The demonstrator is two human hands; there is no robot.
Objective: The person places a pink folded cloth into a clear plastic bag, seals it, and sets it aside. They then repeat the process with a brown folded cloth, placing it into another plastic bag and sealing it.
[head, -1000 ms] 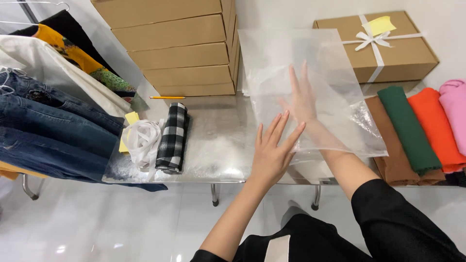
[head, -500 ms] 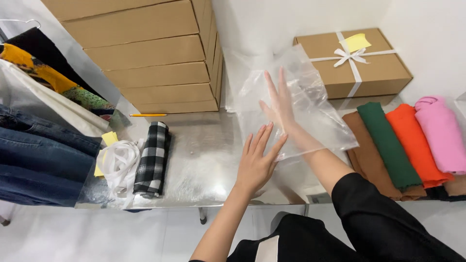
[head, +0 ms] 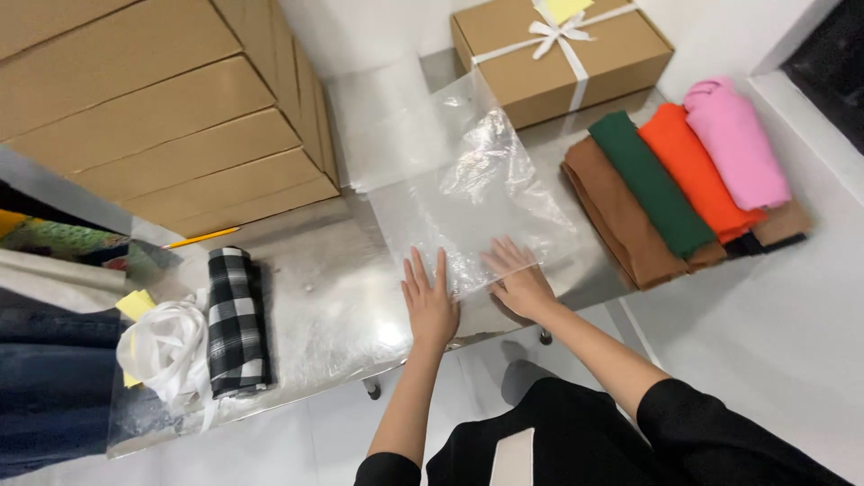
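Both hands lie flat with fingers spread, gripping nothing, the left hand (head: 430, 301) and right hand (head: 519, 281) pressing the near edge of the clear plastic bag (head: 468, 193) at frame centre, seemingly to smooth it against the shiny metal table (head: 315, 297).

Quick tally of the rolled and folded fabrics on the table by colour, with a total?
Brown folded fabric: 1
Green rolled fabric: 1
Orange rolled fabric: 1
Pink rolled fabric: 1
Black-and-white checked fabric: 1
Total: 5
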